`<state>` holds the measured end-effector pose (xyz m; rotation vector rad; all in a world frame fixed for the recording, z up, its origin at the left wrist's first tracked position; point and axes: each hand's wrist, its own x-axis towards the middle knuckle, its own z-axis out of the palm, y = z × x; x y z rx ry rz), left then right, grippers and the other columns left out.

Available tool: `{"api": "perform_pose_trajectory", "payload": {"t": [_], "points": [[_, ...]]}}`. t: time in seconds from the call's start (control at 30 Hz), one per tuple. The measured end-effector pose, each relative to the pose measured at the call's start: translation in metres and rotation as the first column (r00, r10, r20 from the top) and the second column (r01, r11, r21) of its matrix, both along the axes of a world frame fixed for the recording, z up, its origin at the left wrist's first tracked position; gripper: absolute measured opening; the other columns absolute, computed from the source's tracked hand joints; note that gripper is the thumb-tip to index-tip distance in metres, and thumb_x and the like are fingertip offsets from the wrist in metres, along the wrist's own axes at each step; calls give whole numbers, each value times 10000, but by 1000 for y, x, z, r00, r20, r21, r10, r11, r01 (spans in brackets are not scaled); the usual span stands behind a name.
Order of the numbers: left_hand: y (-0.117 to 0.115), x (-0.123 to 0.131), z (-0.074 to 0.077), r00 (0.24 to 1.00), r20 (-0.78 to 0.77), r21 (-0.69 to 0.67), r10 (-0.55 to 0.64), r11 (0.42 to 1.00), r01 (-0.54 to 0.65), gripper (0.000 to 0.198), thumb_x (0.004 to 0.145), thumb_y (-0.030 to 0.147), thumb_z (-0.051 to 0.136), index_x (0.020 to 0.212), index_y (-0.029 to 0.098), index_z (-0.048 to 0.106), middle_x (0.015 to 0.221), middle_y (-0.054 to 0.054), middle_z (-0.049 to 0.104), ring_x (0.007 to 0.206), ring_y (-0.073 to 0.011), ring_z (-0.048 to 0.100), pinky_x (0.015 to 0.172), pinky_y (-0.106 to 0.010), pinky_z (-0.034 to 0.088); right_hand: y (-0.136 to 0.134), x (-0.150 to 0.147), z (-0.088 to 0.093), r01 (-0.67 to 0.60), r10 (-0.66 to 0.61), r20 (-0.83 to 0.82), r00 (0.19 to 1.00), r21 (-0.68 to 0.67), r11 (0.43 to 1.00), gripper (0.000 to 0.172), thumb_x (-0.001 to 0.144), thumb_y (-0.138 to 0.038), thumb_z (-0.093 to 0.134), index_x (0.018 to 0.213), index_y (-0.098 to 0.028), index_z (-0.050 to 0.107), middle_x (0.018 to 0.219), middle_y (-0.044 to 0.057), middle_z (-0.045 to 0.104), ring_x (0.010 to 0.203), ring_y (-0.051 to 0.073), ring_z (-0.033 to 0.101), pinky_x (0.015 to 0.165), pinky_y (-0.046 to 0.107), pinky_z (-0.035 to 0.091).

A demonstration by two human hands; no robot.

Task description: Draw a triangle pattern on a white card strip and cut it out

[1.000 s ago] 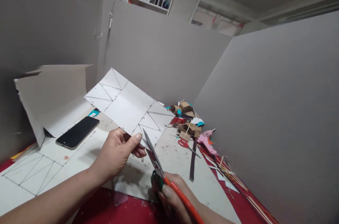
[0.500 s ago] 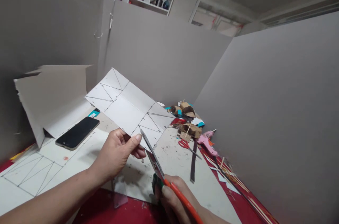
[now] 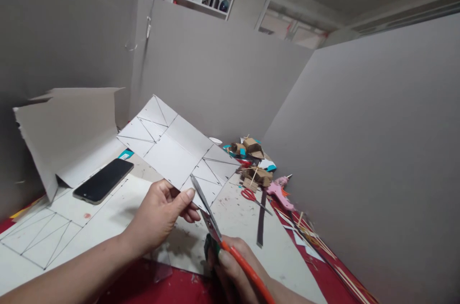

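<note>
My left hand pinches the near edge of a white sheet of card, thumb on top and fingers beneath. Black ruled lines, some of them diagonal, mark both ends of the card, which is held tilted above the table. In my right hand is a large pair of scissors with orange on the handle. One blade lies over the card's right end and crosses its near edge, close to my left thumb. The other blade is mostly hidden under the card.
A phone lies on a large lined white sheet at left, before a folded card piece. To the right are red-handled scissors, a pink glue gun, cardboard scraps, a dark strip and thin sticks.
The card has dipped slightly and shifted a little right with my left hand. My right hand and the scissors hold almost the same position across its near edge.
</note>
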<state>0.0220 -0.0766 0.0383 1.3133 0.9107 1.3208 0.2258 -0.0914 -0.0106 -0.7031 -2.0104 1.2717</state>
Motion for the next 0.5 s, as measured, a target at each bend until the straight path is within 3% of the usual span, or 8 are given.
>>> {"api": "perform_pose_trajectory", "payload": {"t": [0.23,0.43,0.5], "points": [[1,-1,3,1000,-2,-10,6,1000,-6,400,806,529,704,657,161,657,611,-86,748,571,-183,704,597,-281,562,0,-2,6,-38,38,-27,999,19,999,445,1012,-559,365,745,-206,412,666,-32,330,592,123,258,537,287,245],[4,-5,6,994,-25,31,106,994,-106,377,878,479,635,679,161,679,589,-57,734,578,-174,701,642,-271,546,-6,0,5,43,-43,-8,999,-10,999,479,984,-616,386,720,-216,392,613,-48,308,554,114,261,512,276,247],[4,-6,6,993,-38,44,113,993,-111,386,870,487,643,675,157,688,590,-59,732,579,-181,700,643,-276,545,-6,1,4,10,-9,10,1000,-20,1000,479,985,-626,375,751,-210,425,593,-47,353,523,109,303,487,266,248]]}}
